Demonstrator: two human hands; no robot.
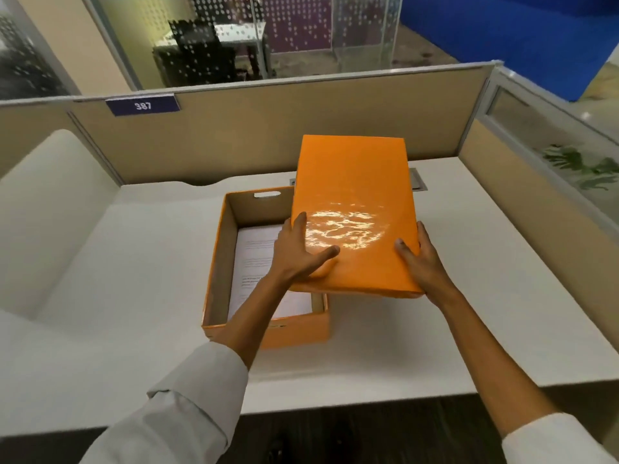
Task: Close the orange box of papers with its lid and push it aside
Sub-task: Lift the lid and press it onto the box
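Observation:
An open orange box (214,272) stands on the white desk, with a stack of printed papers (256,259) lying inside. The glossy orange lid (355,182) is held in the air, tilted, over the box's right side and the desk beyond it. My left hand (298,252) grips the lid's near left edge, thumb on top. My right hand (418,259) holds the lid's near right corner. The lid and my left forearm hide the right part of the box.
The white desk (435,323) is bounded by beige partition panels (234,135) at the back and right. A cable port (417,179) sits in the desk behind the lid. A rounded white surface (43,202) lies to the left.

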